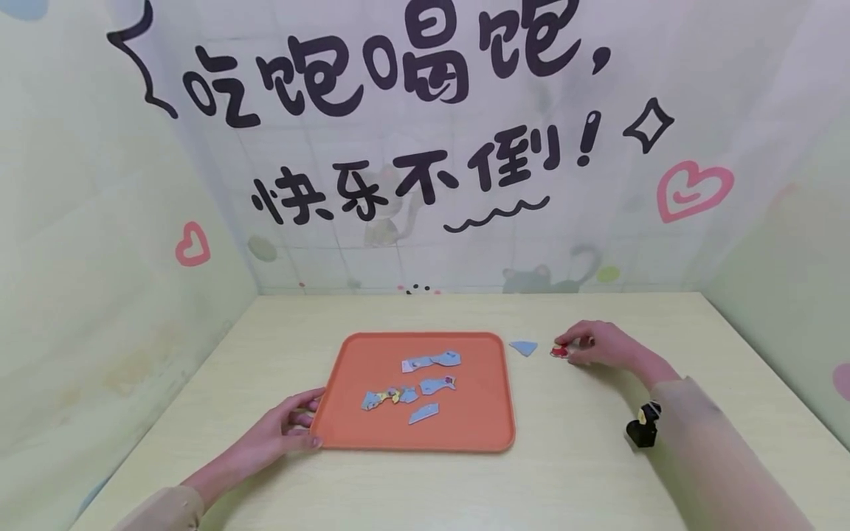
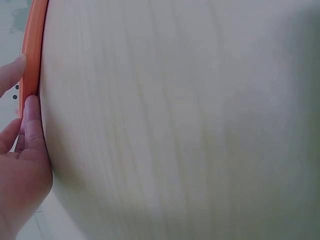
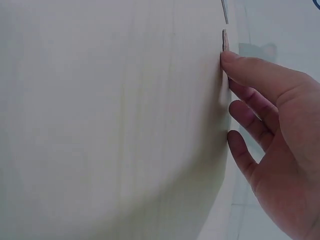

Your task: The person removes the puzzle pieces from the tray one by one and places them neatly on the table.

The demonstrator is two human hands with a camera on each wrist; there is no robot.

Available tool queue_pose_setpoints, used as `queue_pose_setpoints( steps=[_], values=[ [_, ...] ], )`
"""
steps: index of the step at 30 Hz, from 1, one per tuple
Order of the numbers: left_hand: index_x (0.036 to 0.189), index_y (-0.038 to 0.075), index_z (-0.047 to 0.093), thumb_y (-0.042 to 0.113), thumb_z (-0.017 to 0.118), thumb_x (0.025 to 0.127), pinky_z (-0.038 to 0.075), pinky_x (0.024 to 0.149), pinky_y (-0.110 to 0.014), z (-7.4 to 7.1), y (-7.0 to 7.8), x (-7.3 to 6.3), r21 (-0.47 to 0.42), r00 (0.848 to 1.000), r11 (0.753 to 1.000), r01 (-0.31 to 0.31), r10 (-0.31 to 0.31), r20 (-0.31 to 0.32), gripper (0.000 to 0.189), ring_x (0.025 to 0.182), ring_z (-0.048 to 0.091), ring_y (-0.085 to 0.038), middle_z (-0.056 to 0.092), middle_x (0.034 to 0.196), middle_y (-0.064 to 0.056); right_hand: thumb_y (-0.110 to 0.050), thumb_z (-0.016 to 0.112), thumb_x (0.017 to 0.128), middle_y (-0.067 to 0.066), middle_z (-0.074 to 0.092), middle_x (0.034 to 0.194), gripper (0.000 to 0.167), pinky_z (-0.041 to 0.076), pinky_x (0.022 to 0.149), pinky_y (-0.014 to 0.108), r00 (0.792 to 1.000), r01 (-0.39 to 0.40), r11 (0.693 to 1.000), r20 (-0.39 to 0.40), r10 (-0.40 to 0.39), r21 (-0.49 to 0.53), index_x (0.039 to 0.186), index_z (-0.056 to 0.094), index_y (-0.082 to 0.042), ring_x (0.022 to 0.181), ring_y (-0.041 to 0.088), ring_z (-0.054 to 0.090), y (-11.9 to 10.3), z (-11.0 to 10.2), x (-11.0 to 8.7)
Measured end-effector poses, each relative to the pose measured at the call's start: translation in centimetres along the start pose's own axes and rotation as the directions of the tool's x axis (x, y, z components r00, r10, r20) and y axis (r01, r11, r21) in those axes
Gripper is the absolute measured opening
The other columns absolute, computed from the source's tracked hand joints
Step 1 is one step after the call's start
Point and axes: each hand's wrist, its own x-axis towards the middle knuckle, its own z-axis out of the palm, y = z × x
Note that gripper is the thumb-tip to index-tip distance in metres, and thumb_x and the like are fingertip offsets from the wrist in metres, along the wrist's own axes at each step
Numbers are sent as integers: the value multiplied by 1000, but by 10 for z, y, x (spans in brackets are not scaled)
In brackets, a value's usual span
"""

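Observation:
In the head view, my left hand (image 1: 279, 429) holds the left edge of an orange tray (image 1: 465, 428), near its front corner. The left wrist view shows the thumb and fingers against the tray's rim (image 2: 34, 45). Several blue puzzle pieces (image 1: 430, 361) lie on the tray, some joined in strips, including a strip with yellow parts (image 1: 392, 396) and a loose piece (image 1: 424, 414). Right of the tray, my right hand (image 1: 607, 345) pinches a small red puzzle piece (image 1: 559, 352) at the table surface. Between tray and hand lies a blue triangular piece (image 1: 524, 347).
A small black object (image 1: 643, 428) is at the right wrist, beside the sleeve. The pale wooden table (image 1: 571, 472) is bounded by a printed backdrop (image 1: 451, 258) with dark lettering behind and by side panels left and right.

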Motion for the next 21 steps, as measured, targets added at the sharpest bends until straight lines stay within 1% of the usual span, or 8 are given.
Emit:
queue_pose_setpoints(
  steps=[2, 5, 11, 16, 21],
  values=[
    [153, 3, 31, 17, 77, 84, 50, 85, -19, 0, 0, 0, 4, 1000, 1000, 1, -1, 1, 84, 103, 54, -12, 43, 139, -23, -12, 74, 86, 13, 69, 115, 33, 45, 76, 23, 1000, 14, 1000, 5, -14, 11, 118, 72, -8, 89, 16, 54, 1, 1, -1],
    [153, 3, 32, 16, 77, 84, 51, 85, -19, 1, 0, 0, 12, 1000, 1000, -6, 6, -1, 84, 102, 54, -11, 43, 139, -23, -12, 73, 87, 12, 69, 112, 28, 46, 73, 22, 1000, 19, 1000, -1, -19, 19, 115, 73, -9, 87, 14, 55, 1, 1, 0],
    [153, 2, 31, 16, 77, 84, 50, 85, -18, 1, 0, 0, 14, 1000, 1000, -2, 2, -3, 84, 102, 55, -10, 43, 139, -24, -13, 75, 85, 8, 71, 106, 22, 47, 74, 24, 1000, -22, 1000, -17, 22, 1, 108, 74, -10, 87, 15, 56, -3, 0, 2],
    [153, 2, 30, 16, 77, 84, 50, 86, -19, 1, 0, 0, 2, 1000, 1000, 1, -1, 5, 85, 104, 54, -12, 43, 140, -24, -16, 76, 85, 8, 71, 103, 24, 48, 77, 27, 998, -65, 998, -26, 65, -15, 107, 74, -8, 89, 17, 58, -4, 0, 2],
    [153, 3, 30, 16, 77, 84, 50, 86, -19, 0, 0, 0, -3, 1000, 1000, -1, 1, 10, 85, 104, 54, -12, 42, 140, -24, -18, 76, 85, 8, 72, 103, 25, 49, 80, 30, 996, -87, 996, -37, 87, -18, 108, 75, -9, 91, 19, 59, -3, 1, 3]
  ],
)
